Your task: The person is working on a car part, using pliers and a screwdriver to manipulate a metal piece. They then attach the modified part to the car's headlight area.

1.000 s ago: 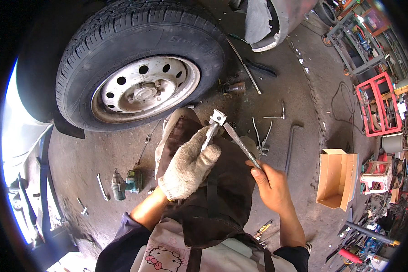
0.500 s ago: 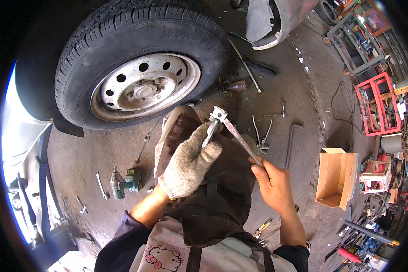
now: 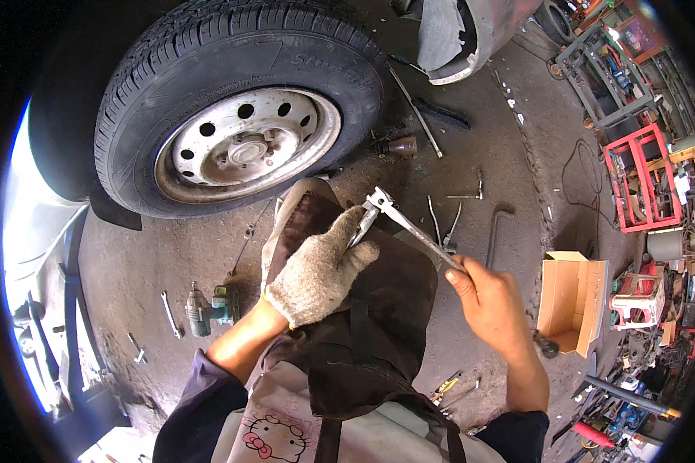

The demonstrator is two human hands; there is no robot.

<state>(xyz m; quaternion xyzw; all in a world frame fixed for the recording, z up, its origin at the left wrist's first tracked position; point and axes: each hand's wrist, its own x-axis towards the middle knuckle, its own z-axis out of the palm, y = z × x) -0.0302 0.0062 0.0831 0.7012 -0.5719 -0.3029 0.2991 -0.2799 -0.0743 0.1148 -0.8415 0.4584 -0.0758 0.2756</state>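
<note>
My left hand (image 3: 316,275), in a pale knitted work glove, is closed around a light metal piece (image 3: 361,228) above my lap. With bare fingers, my right hand (image 3: 496,305) grips a long grey metal bar (image 3: 428,241). The bar slants from upper left to lower right, its upper end meeting a white metal head with a round hole (image 3: 379,200) beside my gloved fingers. Whether head, bar and piece are joined, I cannot tell. In line with the bar, beyond my right wrist, shows a dark rounded end (image 3: 547,344). My palm hides the part between.
A tyre (image 3: 301,73) on a white steel wheel (image 3: 201,147) stands ahead left. On the floor lie a cordless impact wrench (image 3: 199,312), a spanner (image 3: 171,315), a bent bar (image 3: 498,231) and a long rod (image 3: 417,112). An open cardboard box (image 3: 570,301) sits right, near a red frame (image 3: 647,177).
My right hand has swung right and slightly up with the bar, which lies at a flatter slant. The metal head has turned and shifted slightly right. My left hand keeps its grip.
</note>
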